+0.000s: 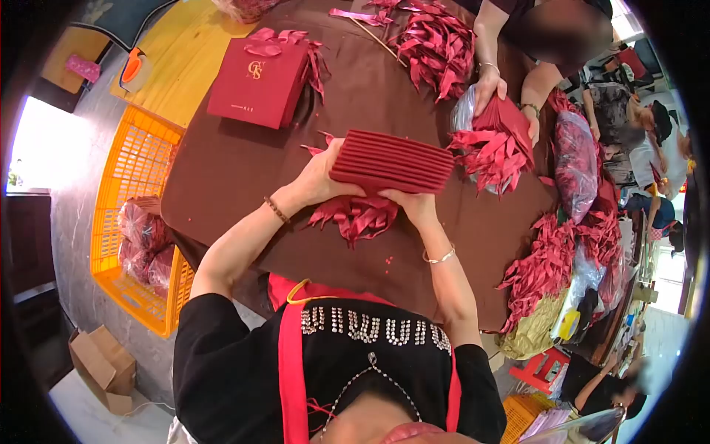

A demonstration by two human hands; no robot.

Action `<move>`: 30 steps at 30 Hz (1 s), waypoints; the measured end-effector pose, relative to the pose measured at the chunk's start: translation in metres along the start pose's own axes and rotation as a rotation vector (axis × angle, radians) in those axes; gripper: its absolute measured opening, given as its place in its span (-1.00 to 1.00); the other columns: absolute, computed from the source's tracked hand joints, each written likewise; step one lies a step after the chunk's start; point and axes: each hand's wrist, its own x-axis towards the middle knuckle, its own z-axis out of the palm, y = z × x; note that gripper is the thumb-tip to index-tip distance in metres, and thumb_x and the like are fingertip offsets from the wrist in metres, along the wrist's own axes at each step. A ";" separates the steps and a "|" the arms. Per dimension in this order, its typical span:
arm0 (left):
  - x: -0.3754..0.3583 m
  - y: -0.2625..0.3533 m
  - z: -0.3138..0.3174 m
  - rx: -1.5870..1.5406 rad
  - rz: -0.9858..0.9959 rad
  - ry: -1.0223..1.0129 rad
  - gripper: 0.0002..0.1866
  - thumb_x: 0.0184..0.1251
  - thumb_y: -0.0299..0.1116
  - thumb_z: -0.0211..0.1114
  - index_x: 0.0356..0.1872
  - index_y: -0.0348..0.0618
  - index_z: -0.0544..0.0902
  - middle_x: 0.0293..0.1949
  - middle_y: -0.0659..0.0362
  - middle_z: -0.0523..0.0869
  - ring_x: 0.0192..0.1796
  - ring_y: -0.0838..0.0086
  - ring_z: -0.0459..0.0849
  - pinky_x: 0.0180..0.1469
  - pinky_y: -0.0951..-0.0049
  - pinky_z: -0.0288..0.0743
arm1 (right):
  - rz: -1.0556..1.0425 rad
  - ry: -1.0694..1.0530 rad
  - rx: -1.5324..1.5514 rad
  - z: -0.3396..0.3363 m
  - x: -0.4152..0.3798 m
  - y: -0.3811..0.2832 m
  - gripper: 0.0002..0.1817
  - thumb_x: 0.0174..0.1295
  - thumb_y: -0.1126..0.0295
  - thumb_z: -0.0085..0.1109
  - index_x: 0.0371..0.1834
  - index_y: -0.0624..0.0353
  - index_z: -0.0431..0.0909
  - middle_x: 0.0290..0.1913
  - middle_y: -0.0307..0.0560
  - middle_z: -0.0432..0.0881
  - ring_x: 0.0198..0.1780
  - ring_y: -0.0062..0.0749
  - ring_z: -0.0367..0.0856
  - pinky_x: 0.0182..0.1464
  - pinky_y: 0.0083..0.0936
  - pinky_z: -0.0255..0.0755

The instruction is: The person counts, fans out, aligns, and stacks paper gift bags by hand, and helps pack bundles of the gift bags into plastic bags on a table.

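Between my two hands is a stack of flat red paper gift bags (392,159), its folded edges facing up. My left hand (325,177) is closed around the stack's left end. My right hand (416,206) grips the lower edge near the right, thumb against the bags. Red ribbons (355,220) hang from the stack toward me, over the brown-covered table (244,185). Beyond my left hand stands an upright red gift bag (255,85) with gold lettering and a ribbon bow.
Across the table, another person's hands (492,92) hold a bundle of ribboned bags (503,144) with clear plastic. Ribbon piles (436,48) lie at the back, more (540,259) at the right. An orange crate (111,200) with wrapped bundles stands at the left, a cardboard box (103,362) below.
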 end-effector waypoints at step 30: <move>0.042 0.108 -0.006 0.284 0.385 -0.062 0.29 -0.36 -0.10 0.59 0.39 -0.27 -0.12 0.39 -0.12 0.00 0.43 0.12 -0.03 0.42 0.22 -0.18 | -0.215 -0.365 -1.315 -0.042 0.005 -0.119 -0.40 -0.29 0.32 0.43 -0.20 0.14 0.24 -0.31 0.00 0.49 -0.21 -0.04 0.53 -0.23 -0.17 0.41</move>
